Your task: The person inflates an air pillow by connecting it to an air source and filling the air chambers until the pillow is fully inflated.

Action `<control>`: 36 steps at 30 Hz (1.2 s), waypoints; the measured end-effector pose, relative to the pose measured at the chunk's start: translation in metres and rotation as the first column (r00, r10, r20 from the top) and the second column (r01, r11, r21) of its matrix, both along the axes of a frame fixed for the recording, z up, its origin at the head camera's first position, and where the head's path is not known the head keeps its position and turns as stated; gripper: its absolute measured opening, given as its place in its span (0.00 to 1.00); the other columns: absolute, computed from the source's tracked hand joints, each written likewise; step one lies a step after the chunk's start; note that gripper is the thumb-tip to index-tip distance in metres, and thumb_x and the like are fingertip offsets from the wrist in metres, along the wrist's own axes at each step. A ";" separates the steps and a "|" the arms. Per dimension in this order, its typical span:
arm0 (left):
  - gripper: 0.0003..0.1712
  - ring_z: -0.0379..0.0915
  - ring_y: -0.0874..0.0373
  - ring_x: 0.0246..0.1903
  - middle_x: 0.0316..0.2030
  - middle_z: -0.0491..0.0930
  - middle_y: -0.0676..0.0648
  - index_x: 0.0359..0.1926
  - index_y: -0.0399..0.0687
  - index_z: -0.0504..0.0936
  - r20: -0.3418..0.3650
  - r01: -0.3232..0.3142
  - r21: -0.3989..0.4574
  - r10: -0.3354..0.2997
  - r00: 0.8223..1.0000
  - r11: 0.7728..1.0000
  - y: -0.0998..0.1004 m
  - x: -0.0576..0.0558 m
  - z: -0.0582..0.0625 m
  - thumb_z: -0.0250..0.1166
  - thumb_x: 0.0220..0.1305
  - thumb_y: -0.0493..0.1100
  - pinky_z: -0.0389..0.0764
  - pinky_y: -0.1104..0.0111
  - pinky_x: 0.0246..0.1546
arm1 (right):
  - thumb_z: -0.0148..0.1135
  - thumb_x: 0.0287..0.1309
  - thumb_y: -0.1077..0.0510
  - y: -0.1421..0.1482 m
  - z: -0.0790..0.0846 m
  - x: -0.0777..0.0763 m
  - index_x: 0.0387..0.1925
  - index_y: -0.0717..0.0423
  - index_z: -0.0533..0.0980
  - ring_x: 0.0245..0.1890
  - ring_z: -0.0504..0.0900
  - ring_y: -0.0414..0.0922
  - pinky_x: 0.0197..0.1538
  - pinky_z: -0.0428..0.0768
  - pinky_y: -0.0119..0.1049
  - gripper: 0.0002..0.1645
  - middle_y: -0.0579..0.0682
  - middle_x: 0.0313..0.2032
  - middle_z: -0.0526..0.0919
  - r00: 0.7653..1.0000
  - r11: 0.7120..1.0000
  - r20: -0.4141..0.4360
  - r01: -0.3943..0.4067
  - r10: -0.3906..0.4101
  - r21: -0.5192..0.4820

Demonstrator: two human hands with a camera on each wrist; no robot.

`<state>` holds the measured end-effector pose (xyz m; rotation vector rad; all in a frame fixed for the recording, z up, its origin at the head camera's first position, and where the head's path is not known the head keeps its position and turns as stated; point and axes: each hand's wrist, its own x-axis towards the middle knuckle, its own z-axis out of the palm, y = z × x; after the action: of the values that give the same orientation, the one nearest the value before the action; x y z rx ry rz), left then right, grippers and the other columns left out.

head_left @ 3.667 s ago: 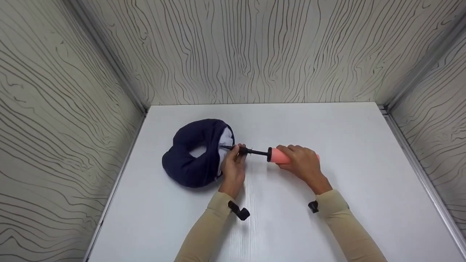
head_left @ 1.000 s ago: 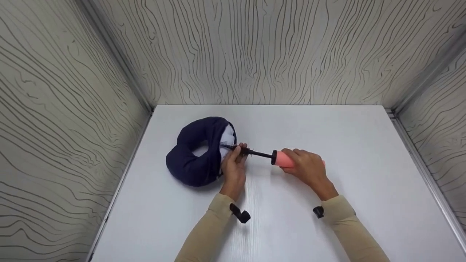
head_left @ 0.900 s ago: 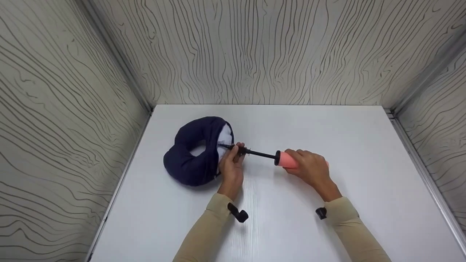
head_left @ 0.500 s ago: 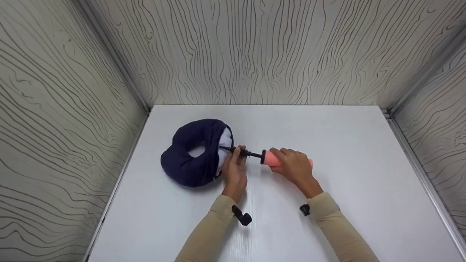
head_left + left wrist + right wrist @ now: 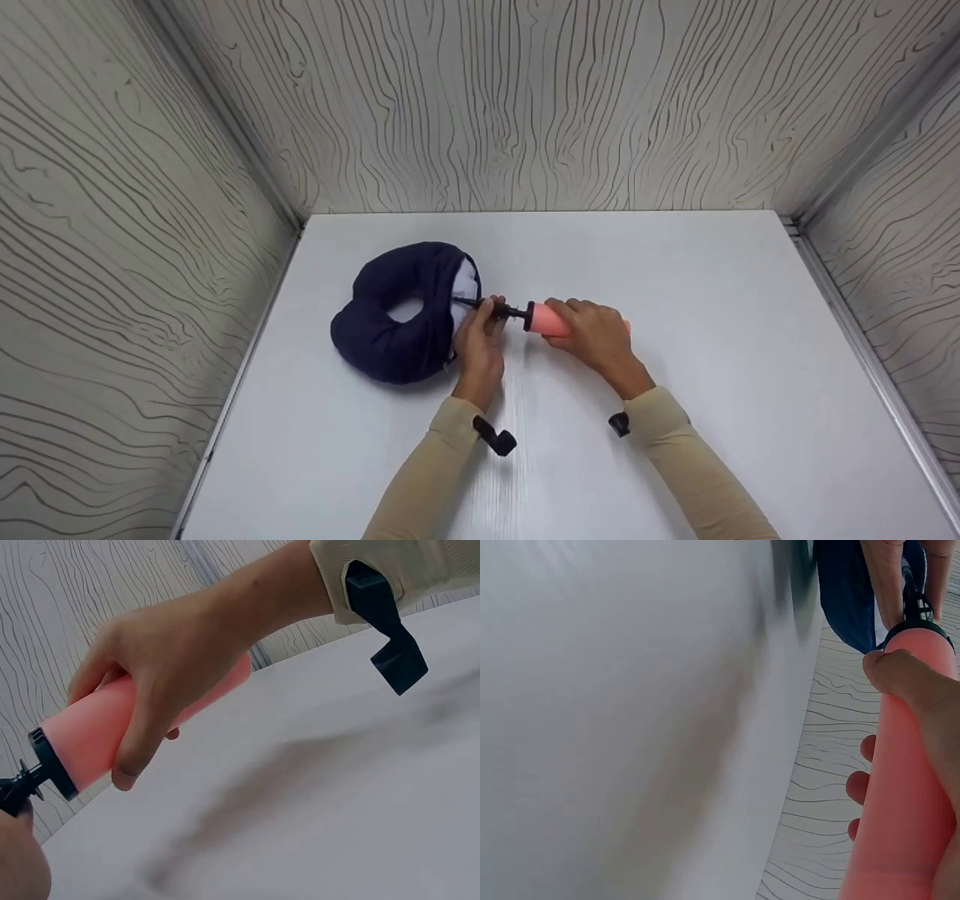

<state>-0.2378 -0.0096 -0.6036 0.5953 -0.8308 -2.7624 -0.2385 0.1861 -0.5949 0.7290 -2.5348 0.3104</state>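
Note:
A navy neck pillow [image 5: 390, 349] lies on the white table, its cover open along the right side so a white inner part [image 5: 465, 279] shows. My left hand [image 5: 481, 351] pinches the black nozzle end of a hand pump beside that opening. The nozzle tip meets the white inner part; the exact joint is too small to see. My right hand [image 5: 596, 337] wraps round the pink pump barrel [image 5: 907, 787], whose black end cap stands close to the left fingers. Only a short length of black rod shows between cap and left hand.
The white table [image 5: 720, 300] is bounded by wood-grain panels [image 5: 525, 112] at the back and both sides, with metal strips in the corners. A black wrist mount [image 5: 495, 436] sticks out from each sleeve.
My right hand first drew the pink barrel a little rightward, then slid it left toward the left hand, hiding most of the rod. The left hand and pillow stay nearly in place.

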 end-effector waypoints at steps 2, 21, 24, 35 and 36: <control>0.07 0.90 0.56 0.41 0.34 0.89 0.46 0.36 0.39 0.85 -0.007 0.010 0.002 -0.010 1.000 1.000 -0.001 0.000 0.000 0.64 0.73 0.29 0.89 0.60 0.56 | 0.88 0.47 0.45 0.008 0.000 0.002 0.56 0.49 0.83 0.33 0.90 0.52 0.33 0.90 0.49 0.35 0.54 0.38 0.91 1.000 1.000 -0.003 0.005 -0.005 0.001; 0.02 0.89 0.57 0.43 0.36 0.89 0.47 0.41 0.37 0.83 0.021 -0.008 0.001 0.008 1.000 1.000 -0.002 0.003 0.002 0.65 0.75 0.32 0.87 0.60 0.61 | 0.88 0.46 0.46 0.039 0.004 0.013 0.59 0.47 0.83 0.40 0.91 0.55 0.40 0.90 0.53 0.38 0.55 0.43 0.92 0.996 0.999 0.081 0.047 -0.048 0.014; 0.02 0.89 0.57 0.44 0.36 0.90 0.48 0.44 0.37 0.80 0.030 -0.009 0.007 0.008 1.000 1.000 0.006 0.008 0.002 0.65 0.74 0.33 0.86 0.60 0.63 | 0.89 0.46 0.46 0.023 0.003 0.011 0.59 0.48 0.83 0.36 0.90 0.54 0.38 0.90 0.52 0.38 0.54 0.41 0.91 0.997 0.999 0.064 0.032 -0.033 0.021; 0.01 0.89 0.59 0.42 0.36 0.89 0.48 0.44 0.37 0.81 0.033 0.025 0.024 -0.026 0.999 0.999 0.010 0.011 -0.007 0.63 0.76 0.32 0.87 0.65 0.58 | 0.88 0.46 0.44 -0.005 -0.003 0.004 0.58 0.49 0.83 0.31 0.88 0.53 0.30 0.87 0.49 0.38 0.54 0.36 0.90 1.000 0.999 -0.001 -0.001 0.001 0.042; 0.01 0.89 0.58 0.42 0.36 0.89 0.47 0.42 0.37 0.81 0.038 0.024 0.031 -0.025 0.999 0.999 0.009 0.011 -0.006 0.63 0.75 0.32 0.88 0.65 0.57 | 0.87 0.46 0.43 -0.004 -0.003 0.004 0.58 0.49 0.83 0.30 0.88 0.53 0.29 0.87 0.49 0.37 0.54 0.36 0.90 1.000 0.999 -0.005 -0.002 0.003 0.043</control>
<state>-0.2271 -0.0006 -0.6101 0.6499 -0.8106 -2.7992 -0.2345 0.1821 -0.5978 0.7486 -2.5432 0.2548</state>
